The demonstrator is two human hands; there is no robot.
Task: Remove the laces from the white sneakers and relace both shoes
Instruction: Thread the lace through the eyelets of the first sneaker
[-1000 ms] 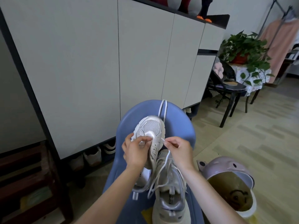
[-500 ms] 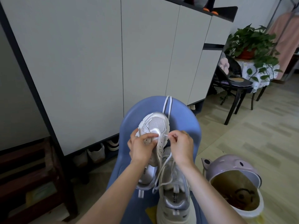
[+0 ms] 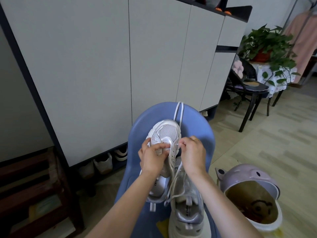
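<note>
While the left hand point(image 3: 155, 158) grips the far sneaker point(image 3: 164, 145), toe pointing away on the blue chair point(image 3: 204, 134), we see the right hand point(image 3: 193, 152) pinching its lace point(image 3: 178, 112) beside the eyelets, nearer them, the second sneaker point(image 3: 186, 208) crowding below, a bin point(image 3: 252, 198) to the right.

far sneaker point(image 3: 164, 134): white mesh, lying toe away on blue chair | near sneaker point(image 3: 186, 210): white-silver, sitting heel toward camera, lace point(image 3: 173, 184) trailing loose | spare lace point(image 3: 178, 111): draping over chair back, apparently unthreaded
</note>
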